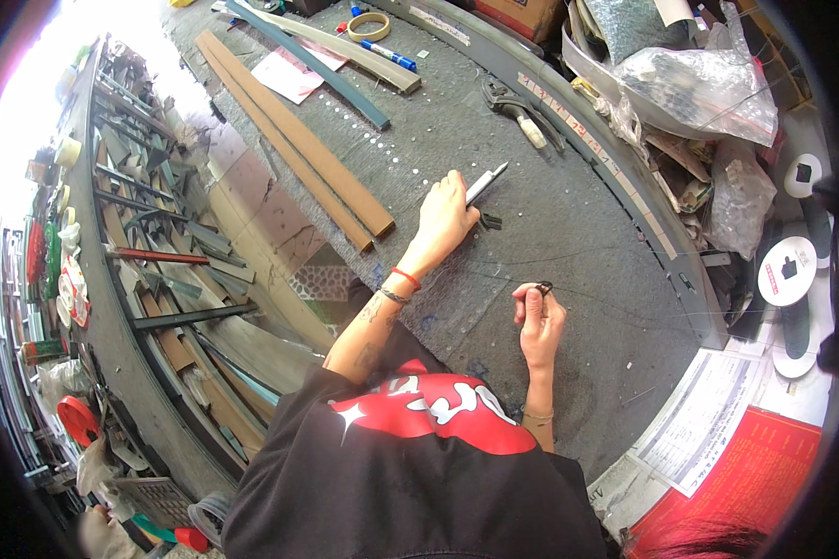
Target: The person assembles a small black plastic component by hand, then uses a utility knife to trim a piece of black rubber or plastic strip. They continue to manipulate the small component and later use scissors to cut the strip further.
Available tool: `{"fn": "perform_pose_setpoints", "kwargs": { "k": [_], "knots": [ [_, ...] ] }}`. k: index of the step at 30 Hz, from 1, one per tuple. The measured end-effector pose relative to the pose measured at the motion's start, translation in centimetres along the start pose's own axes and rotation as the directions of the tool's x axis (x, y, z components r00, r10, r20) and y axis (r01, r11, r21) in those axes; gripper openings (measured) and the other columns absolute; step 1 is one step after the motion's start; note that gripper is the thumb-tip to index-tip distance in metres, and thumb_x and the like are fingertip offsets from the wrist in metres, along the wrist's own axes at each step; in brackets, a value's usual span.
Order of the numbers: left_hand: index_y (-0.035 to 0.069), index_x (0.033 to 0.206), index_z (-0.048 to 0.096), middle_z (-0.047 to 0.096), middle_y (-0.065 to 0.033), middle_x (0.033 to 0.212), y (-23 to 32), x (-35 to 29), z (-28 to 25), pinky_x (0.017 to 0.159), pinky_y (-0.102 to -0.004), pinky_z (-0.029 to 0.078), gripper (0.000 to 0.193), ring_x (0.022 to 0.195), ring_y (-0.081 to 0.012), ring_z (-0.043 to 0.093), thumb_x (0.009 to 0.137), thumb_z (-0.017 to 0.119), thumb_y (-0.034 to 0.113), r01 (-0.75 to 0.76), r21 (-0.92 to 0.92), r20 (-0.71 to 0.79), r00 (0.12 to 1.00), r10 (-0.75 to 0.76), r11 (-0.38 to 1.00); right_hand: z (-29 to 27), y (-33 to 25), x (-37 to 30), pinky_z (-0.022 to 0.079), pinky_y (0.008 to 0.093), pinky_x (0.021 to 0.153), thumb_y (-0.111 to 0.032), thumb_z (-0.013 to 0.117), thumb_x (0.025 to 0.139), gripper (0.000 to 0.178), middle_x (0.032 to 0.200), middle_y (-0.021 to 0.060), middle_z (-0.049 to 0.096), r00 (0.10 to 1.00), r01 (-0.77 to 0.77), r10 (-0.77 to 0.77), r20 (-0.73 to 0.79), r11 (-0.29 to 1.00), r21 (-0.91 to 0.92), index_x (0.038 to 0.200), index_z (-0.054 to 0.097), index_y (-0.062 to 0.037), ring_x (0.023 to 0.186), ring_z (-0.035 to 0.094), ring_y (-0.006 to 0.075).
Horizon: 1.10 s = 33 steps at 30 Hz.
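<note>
Okay, so the left hand (446,214) had its fingers curled together over a silver pen-shaped tool (486,184), its tip aimed at the raised right edge of the tabletop (615,312). A little black piece (490,222) sat just beside that hand; can't tell if any finger touched it. Meanwhile the right hand (540,328), closer to the near edge, was pinching a tiny dark bit (544,288) between thumb and fingertip. Pliers (519,112) lay by the raised right edge, two brown strips (304,140) along the left, plus a tape roll (371,38) toward the far end.
</note>
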State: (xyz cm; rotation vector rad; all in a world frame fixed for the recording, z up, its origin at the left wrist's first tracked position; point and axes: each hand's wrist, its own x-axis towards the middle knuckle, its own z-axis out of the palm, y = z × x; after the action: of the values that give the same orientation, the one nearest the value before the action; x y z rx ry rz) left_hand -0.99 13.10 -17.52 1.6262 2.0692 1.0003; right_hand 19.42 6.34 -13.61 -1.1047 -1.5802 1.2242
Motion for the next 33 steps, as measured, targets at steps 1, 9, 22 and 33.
{"fn": "perform_pose_setpoints", "kwargs": {
  "k": [1, 9, 22, 33],
  "knots": [
    [0.0, 0.092, 0.043, 0.054, -0.0209, 0.084, 0.1, 0.0, -0.1, 0.075, -0.0435, 0.044, 0.033, 0.084, -0.0374, 0.054, 0.069, 0.064, 0.012, 0.004, -0.025, 0.012, 1.0, -0.003, 1.0, 0.1, 0.0, 0.0, 0.034, 0.0207, 0.045, -0.027, 0.046, 0.095, 0.032, 0.059, -0.0006, 0.048, 1.0, -0.01, 0.01, 0.003, 0.999, -0.031, 0.083, 0.059, -0.0007, 0.051, 0.043, 0.0056],
    [0.004, 0.096, 0.036, 0.053, -0.0123, 0.077, 1.8, -0.2, -3.1, 0.059, -0.0311, 0.047, 0.028, 0.068, -0.0193, 0.06, 0.084, 0.059, 0.014, 0.279, -0.67, 0.187, 0.96, -0.207, 0.688, 0.5, 0.1, 0.0, 0.035, 0.0201, 0.047, -0.033, 0.046, 0.095, 0.037, 0.062, -0.0027, 0.048, 0.995, -0.097, 0.097, -0.001, 0.995, 0.04, 0.095, 0.062, 0.0001, 0.054, 0.044, 0.0048],
    [0.008, 0.107, 0.029, 0.053, -0.0129, 0.108, 7.8, -3.3, -7.5, 0.076, -0.027, 0.047, 0.017, 0.083, -0.0154, 0.056, 0.094, 0.037, 0.013, 0.169, -0.984, 0.142, 0.936, -0.322, 0.059, 2.0, 0.4, -0.3, 0.034, 0.0177, 0.048, -0.031, 0.044, 0.096, 0.035, 0.064, -0.0019, 0.049, 0.977, -0.184, 0.161, 0.137, 0.967, 0.176, 0.095, 0.061, 0.0, 0.054, 0.042, 0.0037],
    [0.005, 0.11, 0.029, 0.048, -0.0198, 0.116, 8.8, -4.4, -9.5, 0.094, -0.0319, 0.044, 0.018, 0.107, -0.0247, 0.053, 0.095, 0.037, 0.012, -0.03, -0.995, -0.002, 0.963, -0.271, -0.1, 3.2, 0.0, -0.7, 0.033, 0.0185, 0.047, -0.026, 0.042, 0.096, 0.033, 0.062, -0.0009, 0.05, 0.97, -0.201, 0.172, 0.173, 0.966, 0.163, 0.094, 0.06, 0.0012, 0.053, 0.042, 0.0041]
  ]
}}
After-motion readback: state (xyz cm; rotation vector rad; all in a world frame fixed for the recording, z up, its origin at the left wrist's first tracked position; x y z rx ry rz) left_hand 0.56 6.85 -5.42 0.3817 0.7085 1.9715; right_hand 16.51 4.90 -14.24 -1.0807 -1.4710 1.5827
